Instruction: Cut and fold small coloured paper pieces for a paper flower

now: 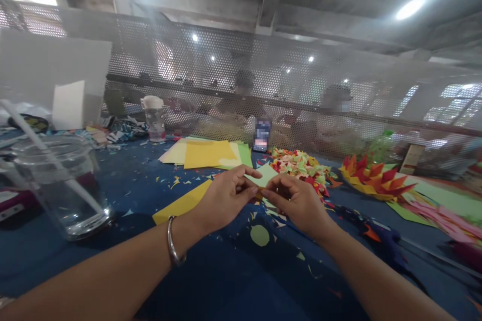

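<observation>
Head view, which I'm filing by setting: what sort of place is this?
Probably a paper-craft workshop: coloured paper sheets, a heap of small paper pieces and a flower-like paper form sit on a blue work surface.

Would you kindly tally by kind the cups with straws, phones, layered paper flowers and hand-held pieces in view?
Clear cup with white straw: 1
Dark upright phone: 1
Layered red-yellow paper flower: 1
Small brownish piece between left hand and right hand: 1
Total: 4
</observation>
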A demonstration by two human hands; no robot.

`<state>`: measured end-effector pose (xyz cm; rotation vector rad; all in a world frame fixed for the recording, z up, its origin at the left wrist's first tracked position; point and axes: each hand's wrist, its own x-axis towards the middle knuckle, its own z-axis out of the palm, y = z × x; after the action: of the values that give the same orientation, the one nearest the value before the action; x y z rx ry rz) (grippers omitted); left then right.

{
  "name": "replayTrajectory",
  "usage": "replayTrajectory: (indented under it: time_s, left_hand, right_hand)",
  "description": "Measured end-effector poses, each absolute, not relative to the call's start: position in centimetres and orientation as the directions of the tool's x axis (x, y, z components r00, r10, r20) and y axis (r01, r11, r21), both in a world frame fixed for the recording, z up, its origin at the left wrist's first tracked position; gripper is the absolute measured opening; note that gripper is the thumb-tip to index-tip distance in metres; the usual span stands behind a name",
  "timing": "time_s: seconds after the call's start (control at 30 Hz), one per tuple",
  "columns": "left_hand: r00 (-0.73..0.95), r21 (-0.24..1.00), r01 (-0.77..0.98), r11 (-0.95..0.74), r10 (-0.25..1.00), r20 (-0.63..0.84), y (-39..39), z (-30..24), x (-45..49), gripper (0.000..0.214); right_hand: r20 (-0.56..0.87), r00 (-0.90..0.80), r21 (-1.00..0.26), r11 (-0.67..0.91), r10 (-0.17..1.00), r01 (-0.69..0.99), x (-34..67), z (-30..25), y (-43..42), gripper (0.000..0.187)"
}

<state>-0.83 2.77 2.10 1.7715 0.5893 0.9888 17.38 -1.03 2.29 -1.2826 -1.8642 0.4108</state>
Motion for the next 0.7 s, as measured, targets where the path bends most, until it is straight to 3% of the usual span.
replayTrajectory:
  time_s: [0.7]
  left_hand:
    - [0.617, 0.942, -0.06, -0.33, 0.73, 0.295, 3.8, 0.7, -0.1, 0.041]
  right_hand:
    - [0.297, -0.189, -0.821, 0.351, 0.936, 0.45, 17.8, 2.2, -0.5, 0.023]
